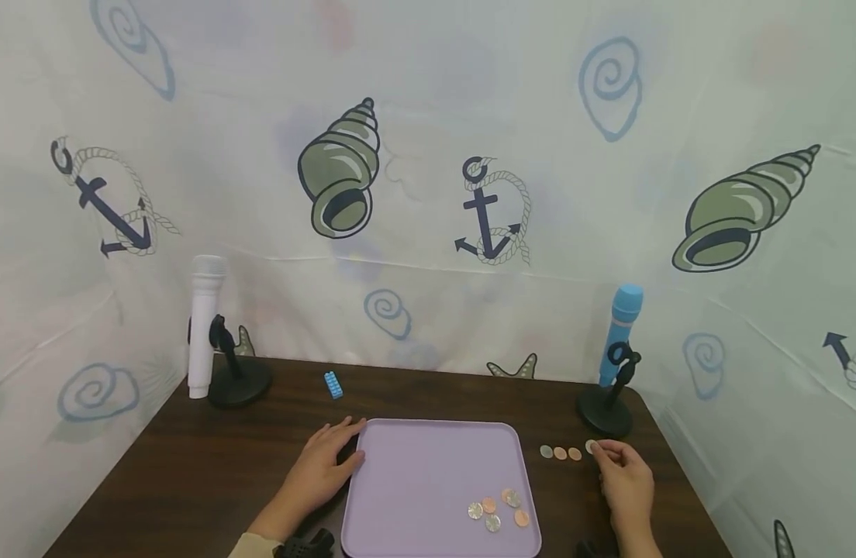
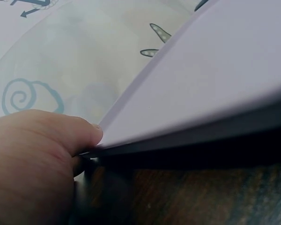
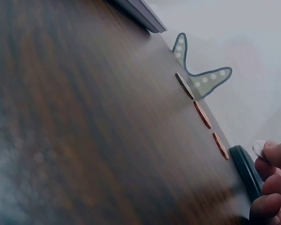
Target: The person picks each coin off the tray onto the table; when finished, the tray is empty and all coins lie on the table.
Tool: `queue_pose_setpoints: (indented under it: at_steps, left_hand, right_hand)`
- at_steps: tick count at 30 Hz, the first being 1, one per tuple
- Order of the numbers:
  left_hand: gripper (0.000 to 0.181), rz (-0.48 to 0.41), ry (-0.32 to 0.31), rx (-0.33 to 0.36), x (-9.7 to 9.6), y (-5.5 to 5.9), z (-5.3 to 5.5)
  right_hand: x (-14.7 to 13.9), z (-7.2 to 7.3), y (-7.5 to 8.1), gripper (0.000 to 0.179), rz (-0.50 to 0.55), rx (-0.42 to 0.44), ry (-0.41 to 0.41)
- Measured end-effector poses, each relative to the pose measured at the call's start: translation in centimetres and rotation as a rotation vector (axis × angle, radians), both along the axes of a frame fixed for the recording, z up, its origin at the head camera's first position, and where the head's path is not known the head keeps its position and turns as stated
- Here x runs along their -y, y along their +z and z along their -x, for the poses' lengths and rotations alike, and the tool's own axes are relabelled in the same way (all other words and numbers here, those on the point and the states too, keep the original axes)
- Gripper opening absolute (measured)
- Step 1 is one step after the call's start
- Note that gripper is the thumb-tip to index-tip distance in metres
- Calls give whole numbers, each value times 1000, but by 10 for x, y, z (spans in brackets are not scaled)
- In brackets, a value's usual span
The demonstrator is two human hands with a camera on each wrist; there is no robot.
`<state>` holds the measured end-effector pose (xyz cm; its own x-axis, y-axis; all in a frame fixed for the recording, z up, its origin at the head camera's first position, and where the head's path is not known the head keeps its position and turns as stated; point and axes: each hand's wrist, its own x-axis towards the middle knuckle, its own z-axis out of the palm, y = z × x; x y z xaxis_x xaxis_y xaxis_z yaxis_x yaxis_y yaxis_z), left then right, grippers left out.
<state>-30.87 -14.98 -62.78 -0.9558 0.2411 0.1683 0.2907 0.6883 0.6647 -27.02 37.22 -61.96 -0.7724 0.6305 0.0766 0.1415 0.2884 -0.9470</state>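
Observation:
My right hand [image 1: 626, 477] pinches a silver coin [image 3: 258, 148] between thumb and fingertips, at the right end of a short row on the table. That row holds one silver coin [image 1: 547, 451] and two copper coins [image 1: 567, 454], lying flat in a line to the right of the lilac tray [image 1: 421, 473]. Several silver and copper coins [image 1: 493, 523] are scattered in the tray's near right part, two of them overlapping. At the tray's left edge rests my left hand [image 1: 321, 465], its fingers extended toward the far corner and its thumb [image 2: 82, 133] at the rim.
A white microphone [image 1: 205, 325] leans in a black stand [image 1: 239, 380] at the back left. Behind my right hand, a blue microphone [image 1: 619, 325] sits in another black stand [image 1: 605, 411]. A small blue toy brick [image 1: 333, 384] lies beyond the tray, before the patterned curtain [image 1: 428, 310].

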Motion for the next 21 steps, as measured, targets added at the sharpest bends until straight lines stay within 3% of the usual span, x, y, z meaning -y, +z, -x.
queue_pose_setpoints:
  at_steps: [11,21]
  left_hand:
    - [56,-2,-8,-14,1,-1,4]
    - [54,2,-7,-35,1,-3,6]
  right_hand:
    - [-2,1,2,24,-53,41,49]
    - [-5,0,-3,18,-92,17,59]
